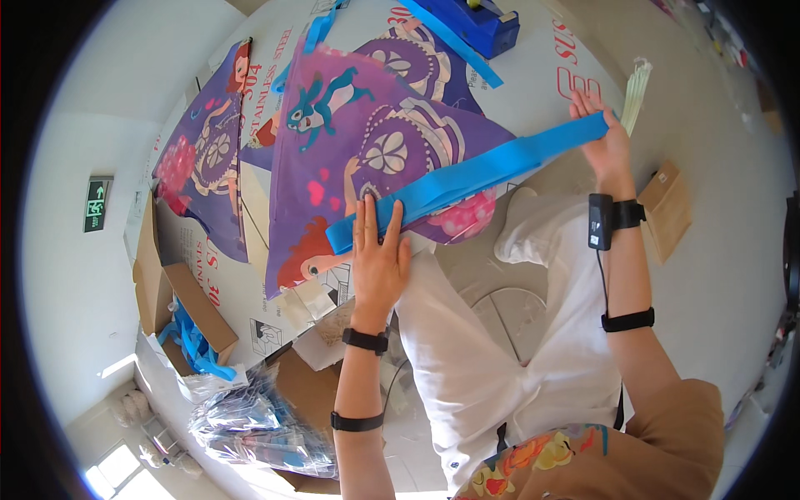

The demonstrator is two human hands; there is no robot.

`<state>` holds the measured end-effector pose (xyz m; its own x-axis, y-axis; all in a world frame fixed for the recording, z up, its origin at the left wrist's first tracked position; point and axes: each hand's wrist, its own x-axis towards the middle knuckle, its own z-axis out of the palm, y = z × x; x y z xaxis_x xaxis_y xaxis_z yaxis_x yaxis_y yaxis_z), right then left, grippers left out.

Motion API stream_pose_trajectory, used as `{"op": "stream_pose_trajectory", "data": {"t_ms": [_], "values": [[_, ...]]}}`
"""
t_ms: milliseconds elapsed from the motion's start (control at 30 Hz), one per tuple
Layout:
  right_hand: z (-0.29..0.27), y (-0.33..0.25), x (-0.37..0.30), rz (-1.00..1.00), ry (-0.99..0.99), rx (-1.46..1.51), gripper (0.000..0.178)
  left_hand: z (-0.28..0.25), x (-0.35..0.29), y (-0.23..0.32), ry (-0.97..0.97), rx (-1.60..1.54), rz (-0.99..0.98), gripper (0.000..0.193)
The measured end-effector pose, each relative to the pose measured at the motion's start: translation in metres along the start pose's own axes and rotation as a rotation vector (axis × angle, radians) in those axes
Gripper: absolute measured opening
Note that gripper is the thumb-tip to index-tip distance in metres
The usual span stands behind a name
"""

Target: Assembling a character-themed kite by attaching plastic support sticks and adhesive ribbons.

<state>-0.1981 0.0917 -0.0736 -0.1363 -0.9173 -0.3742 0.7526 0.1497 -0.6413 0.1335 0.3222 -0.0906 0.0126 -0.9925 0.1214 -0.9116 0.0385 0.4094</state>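
Note:
A bright blue ribbon (500, 162), folded in several layers, stretches slantwise between my hands. My left hand (379, 267) lies over its near left end, fingers straight and spread on it. At the far right end, my right hand (604, 146) has its long fingers stretched out, with the ribbon held at the thumb. Beneath the ribbon is a purple printed kite (333, 158), its thin sheet showing a cartoon figure, pink hearts and a blue rabbit. The sheet's lower right part hangs over the table's edge toward my knees.
Another purple kite (221, 158) lies at the left on the white printed table covering (271, 225). Beyond are a blue tool or box (479, 25) and more ribbon. Cartons, one with blue ribbon (200, 342), and a clear plastic bag (258, 425) stand lower left. A brown carton (664, 212) is right.

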Motion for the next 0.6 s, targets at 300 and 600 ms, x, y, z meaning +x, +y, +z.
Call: {"op": "stream_pose_trajectory", "data": {"t_ms": [300,600], "values": [[0.084,0.088,-0.095,-1.066,-0.753,-1.846,0.037,-0.001,-0.003,-0.003,0.029,-0.015,0.012,0.050],[0.050,0.149,-0.099,-0.896,-1.145,-1.753,0.062,0.005,-0.003,-0.006,0.080,-0.068,0.000,0.057]]}}
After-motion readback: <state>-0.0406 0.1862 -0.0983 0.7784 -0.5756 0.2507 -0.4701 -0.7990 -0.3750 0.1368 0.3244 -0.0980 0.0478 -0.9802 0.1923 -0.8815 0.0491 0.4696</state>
